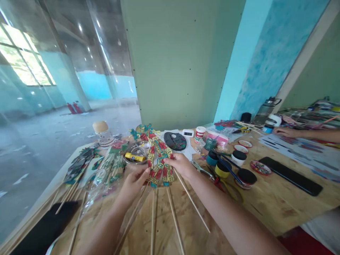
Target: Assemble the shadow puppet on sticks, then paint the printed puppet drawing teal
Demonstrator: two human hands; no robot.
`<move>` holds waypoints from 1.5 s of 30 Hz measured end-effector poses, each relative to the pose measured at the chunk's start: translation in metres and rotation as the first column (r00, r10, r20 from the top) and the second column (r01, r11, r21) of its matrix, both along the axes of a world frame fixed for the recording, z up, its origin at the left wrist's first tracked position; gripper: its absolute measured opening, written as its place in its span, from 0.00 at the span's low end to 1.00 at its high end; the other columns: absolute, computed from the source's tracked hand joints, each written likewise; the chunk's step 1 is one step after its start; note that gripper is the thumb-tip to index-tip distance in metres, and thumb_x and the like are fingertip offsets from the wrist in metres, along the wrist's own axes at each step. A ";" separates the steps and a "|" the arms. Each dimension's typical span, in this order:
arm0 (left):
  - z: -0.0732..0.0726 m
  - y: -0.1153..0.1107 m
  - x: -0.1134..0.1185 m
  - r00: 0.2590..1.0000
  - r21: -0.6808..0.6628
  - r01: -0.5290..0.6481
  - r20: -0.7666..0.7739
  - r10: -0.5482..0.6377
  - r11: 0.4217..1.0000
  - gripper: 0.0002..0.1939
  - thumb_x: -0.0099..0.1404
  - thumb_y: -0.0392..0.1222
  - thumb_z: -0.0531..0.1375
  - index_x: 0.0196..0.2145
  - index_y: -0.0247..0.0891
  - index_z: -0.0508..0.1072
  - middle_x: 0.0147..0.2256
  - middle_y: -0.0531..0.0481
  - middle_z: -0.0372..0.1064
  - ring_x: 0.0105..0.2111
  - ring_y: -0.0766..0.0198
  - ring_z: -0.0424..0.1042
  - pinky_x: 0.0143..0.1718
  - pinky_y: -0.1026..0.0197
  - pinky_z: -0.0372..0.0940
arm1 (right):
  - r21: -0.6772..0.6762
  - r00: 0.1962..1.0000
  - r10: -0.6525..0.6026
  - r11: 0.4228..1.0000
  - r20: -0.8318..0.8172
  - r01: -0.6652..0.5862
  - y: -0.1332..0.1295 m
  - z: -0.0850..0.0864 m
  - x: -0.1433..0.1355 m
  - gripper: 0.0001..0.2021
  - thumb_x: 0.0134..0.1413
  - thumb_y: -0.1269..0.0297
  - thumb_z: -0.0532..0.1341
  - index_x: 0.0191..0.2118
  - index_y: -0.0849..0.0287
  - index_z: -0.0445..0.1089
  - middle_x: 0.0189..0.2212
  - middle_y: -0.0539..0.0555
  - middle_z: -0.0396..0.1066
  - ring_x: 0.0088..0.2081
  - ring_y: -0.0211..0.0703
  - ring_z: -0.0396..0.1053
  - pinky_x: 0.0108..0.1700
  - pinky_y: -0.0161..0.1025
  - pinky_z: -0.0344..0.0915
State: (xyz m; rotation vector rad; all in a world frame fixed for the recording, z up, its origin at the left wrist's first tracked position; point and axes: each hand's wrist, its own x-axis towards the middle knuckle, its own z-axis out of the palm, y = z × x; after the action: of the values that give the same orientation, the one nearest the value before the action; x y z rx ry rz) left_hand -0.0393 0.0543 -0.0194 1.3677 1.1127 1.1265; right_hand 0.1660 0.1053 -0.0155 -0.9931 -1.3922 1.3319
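Observation:
A flat painted puppet figure [159,160] in red, gold and green stands upright above the wooden table [271,202]. My left hand [134,184] pinches its lower left edge. My right hand [180,164] grips its right side at mid height. Several thin bamboo sticks [174,219] run from the figure's base toward me across the table.
Small paint jars [239,157] with brushes stand to the right, next to a black flat case [290,176]. A metal bowl [135,155], more painted cutouts [79,164] and a cork-lidded jar [102,132] lie at the left. Another person's hand [285,132] rests at far right.

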 end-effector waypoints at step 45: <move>-0.008 0.000 -0.002 0.934 0.150 0.113 -0.354 -0.053 0.982 0.21 0.64 0.57 0.57 0.40 0.36 0.77 0.34 0.49 0.75 0.33 0.63 0.69 0.36 0.62 0.63 | 0.106 0.968 -0.049 0.991 -0.245 0.077 0.004 0.013 0.003 0.16 0.40 0.52 0.73 0.35 0.53 0.76 0.35 0.50 0.76 0.38 0.45 0.72 0.45 0.44 0.66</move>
State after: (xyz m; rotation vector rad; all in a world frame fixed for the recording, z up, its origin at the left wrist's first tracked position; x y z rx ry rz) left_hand -0.0418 0.0540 -0.0270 1.7823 1.2153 0.9544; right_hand 0.1687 0.1094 -0.0029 -0.7645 -1.2272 1.2655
